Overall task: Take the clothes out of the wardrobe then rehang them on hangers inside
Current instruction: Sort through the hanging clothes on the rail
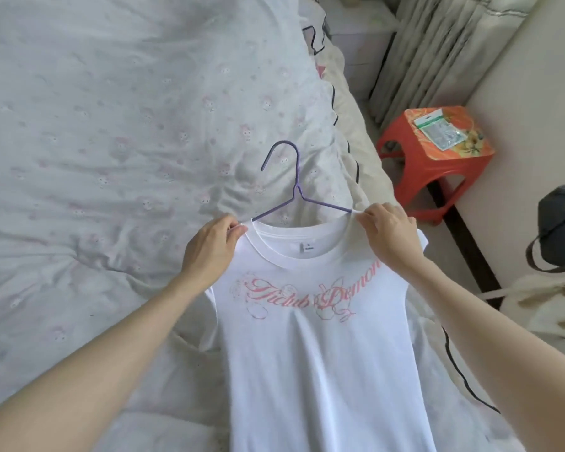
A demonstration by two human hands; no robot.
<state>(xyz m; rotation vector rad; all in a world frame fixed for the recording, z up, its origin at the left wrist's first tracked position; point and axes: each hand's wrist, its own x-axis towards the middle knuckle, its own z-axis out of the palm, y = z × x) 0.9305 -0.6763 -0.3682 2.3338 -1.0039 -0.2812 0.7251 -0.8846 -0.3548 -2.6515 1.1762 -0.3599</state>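
A: Where's the shirt?

B: The white shirt (310, 347) lies flat on the bed (95, 141), front up, with pink script and rose outlines across the chest. A small label shows inside the neck.

A: And the hanger?

B: The purple wire hanger (294, 194) is partly inside the collar. Its hook and the two sloping arms stick out past the neckline, hook pointing away from the person; the lower part is hidden under the fabric.

A: What are the hands doing?

B: The left hand (209, 249) pinches the collar edge at the shirt's left shoulder, thumb and fingers closed on the cloth right where the wire goes in. The right hand (388, 230) pinches the collar at the other shoulder, fingers curled on the fabric by the wire's other arm.

A: What's around it?

B: The bed has a pale quilt with a faint pink print. Beside the bed, to the right, stands a red stool (434, 164) with a clear packet (439, 130) on top. A dark bag (561, 223) sits at the right edge, and a radiator (424, 50) stands against the far wall.
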